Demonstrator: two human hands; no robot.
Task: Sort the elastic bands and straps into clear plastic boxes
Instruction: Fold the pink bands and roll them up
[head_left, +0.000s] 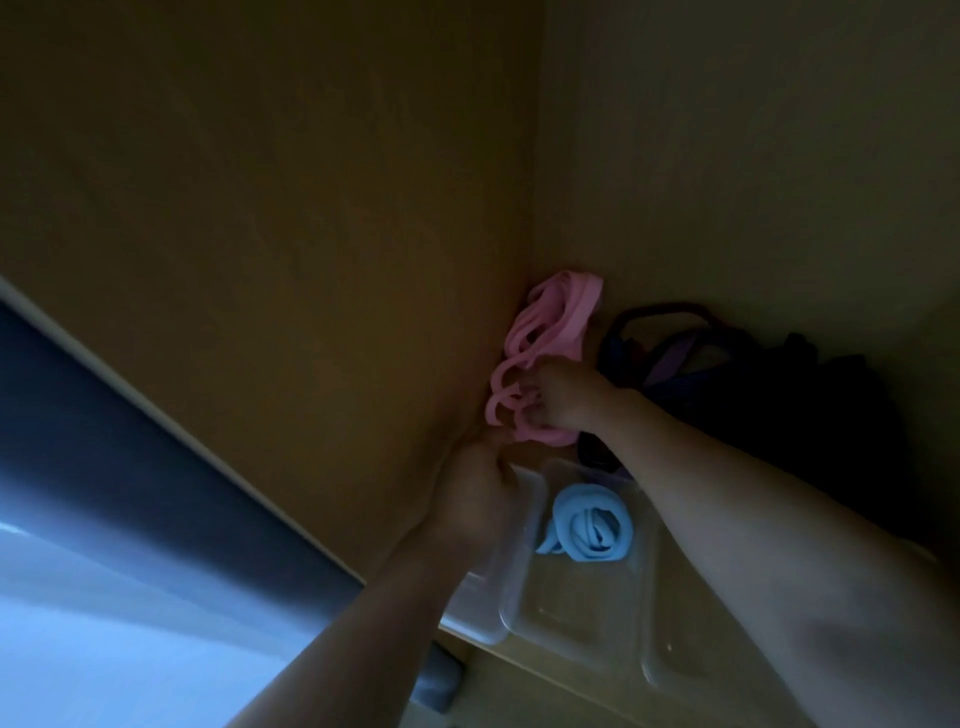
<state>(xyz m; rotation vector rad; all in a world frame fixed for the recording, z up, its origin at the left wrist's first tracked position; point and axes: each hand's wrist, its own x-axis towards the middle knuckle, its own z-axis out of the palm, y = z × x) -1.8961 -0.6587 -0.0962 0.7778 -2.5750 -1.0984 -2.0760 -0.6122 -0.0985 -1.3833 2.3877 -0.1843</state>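
Note:
A tangle of pink elastic bands (545, 332) lies in the corner of a wooden surface. My right hand (566, 395) grips the near end of the pink bands. My left hand (478, 493) is curled just below them, its fingertips at the lowest pink loop; whether it pinches the loop is unclear. A rolled light-blue band (589, 525) sits inside a clear plastic box (582, 613) under my forearms. A second clear box (478, 608) stands beside it on the left.
A dark heap of navy and purple straps (727, 364) lies to the right of the pink bands. Wooden walls (260, 208) close in the corner at left and behind. The shelf edge (156, 410) runs diagonally at lower left.

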